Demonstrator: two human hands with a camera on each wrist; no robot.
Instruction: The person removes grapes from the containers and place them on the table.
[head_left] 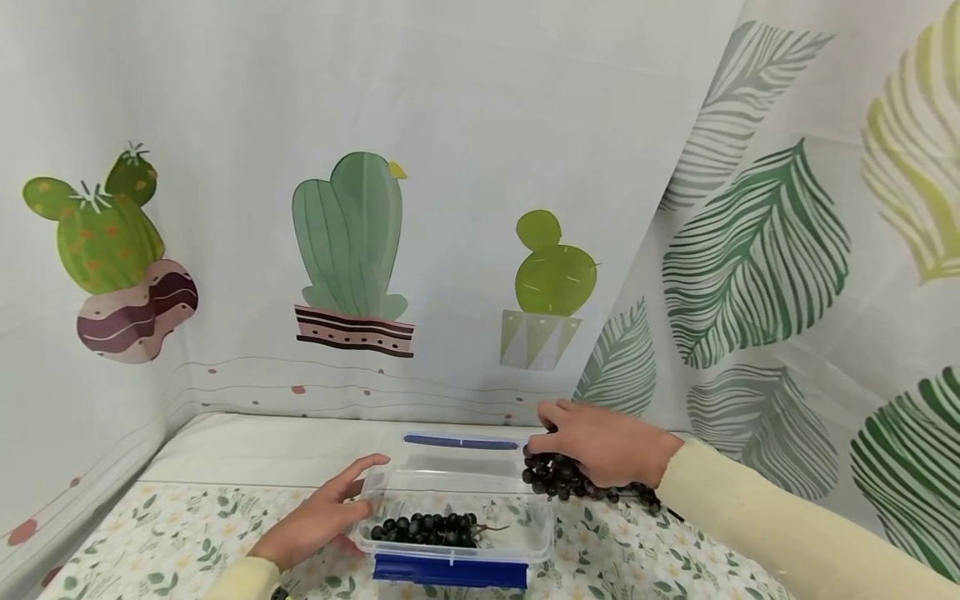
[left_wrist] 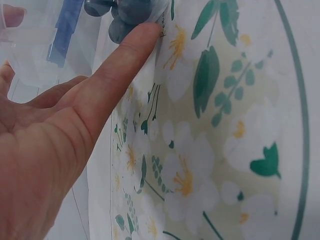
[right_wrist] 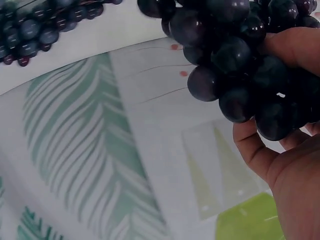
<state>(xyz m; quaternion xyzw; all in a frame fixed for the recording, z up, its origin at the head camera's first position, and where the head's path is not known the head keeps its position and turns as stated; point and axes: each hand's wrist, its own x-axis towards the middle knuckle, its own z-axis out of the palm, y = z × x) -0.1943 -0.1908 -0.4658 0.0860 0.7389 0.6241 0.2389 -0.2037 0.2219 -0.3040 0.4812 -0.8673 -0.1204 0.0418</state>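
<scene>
In the head view, a clear plastic container (head_left: 536, 542) with blue flaps stands open-topped on the table. Inside it lies a bunch of dark grapes (head_left: 427, 528), its stem pointing right. My left hand (head_left: 318, 512) spans the container's left end, fingers spread and touching it. The thumb (left_wrist: 120, 65) stretches out straight in the left wrist view, its tip beside grapes seen through the plastic. My right hand (head_left: 600, 442) grips a second bunch of dark grapes (right_wrist: 235, 60) from above, just right of the container's back corner. Fingers and thumb curl round that bunch.
More dark grapes (right_wrist: 30, 32) lie on the table beyond the right hand, partly hidden by it in the head view. A floral cloth (head_left: 187, 517) covers the table's front, with a plain white strip (head_left: 300, 450) behind. Curtains printed with cacti (head_left: 352, 242) and leaves hang behind.
</scene>
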